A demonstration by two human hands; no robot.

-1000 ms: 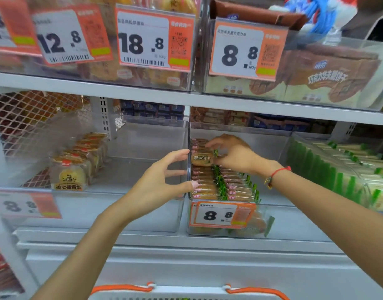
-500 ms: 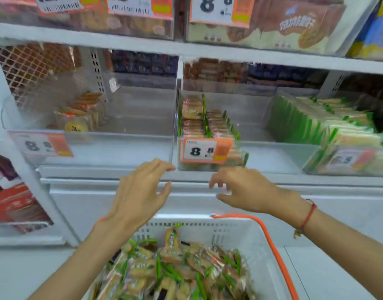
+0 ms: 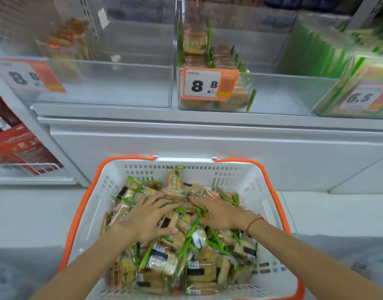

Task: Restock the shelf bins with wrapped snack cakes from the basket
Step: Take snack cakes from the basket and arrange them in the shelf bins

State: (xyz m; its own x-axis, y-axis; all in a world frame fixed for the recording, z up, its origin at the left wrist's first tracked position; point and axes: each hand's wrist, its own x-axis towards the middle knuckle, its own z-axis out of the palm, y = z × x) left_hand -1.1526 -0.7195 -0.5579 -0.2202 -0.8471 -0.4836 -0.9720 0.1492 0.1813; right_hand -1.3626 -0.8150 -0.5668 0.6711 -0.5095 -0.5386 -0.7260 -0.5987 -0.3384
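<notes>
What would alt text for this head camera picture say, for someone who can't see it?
Both bare hands, left hand and right hand, press into wrapped snack cakes piled in a white basket with orange handles. Above, a clear shelf bin holds two rows of them.

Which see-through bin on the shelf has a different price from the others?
The clear plastic bin on the far right, holding green-edged packs. Its tag reads 6.5; the other two read 8.8.
</notes>
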